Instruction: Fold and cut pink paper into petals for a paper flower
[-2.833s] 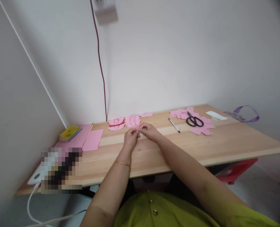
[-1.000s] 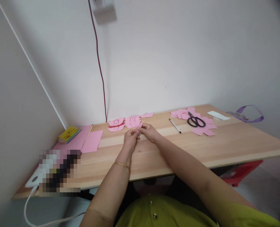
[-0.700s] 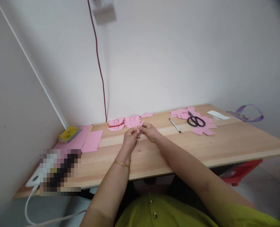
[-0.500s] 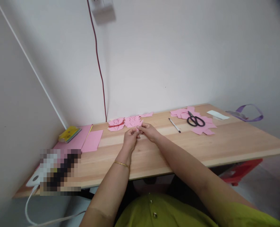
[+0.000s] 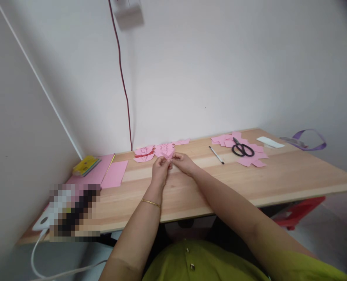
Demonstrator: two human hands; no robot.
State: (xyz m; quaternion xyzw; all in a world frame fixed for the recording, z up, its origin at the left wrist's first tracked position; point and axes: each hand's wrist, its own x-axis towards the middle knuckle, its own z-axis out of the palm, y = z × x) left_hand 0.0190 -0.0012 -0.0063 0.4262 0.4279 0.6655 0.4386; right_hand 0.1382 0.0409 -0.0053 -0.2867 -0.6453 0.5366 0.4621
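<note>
In the head view my left hand (image 5: 161,168) and my right hand (image 5: 183,162) meet over the table, their fingertips pinching a small pink paper piece (image 5: 169,155) between them. Fingers cover most of it, so its exact shape cannot be made out. Just beyond lie folded, cut pink paper shapes (image 5: 163,148). Left of these, another pink paper cutout (image 5: 144,158) has a red strip across it. A flat pink scrap (image 5: 181,142) rests near the wall.
On the wooden table (image 5: 187,199), black-handled scissors (image 5: 242,149) lie over pink paper scraps (image 5: 253,157) at right. Nearby are a pen (image 5: 216,155) and a white strip (image 5: 269,142). Pink sheets (image 5: 114,174), a pencil (image 5: 108,168) and a yellow packet (image 5: 86,165) sit at left.
Both hands have shifted slightly left, and the fingertips have changed position on the pink paper piece. Less of its right edge shows. Other things on the table have stayed put.
</note>
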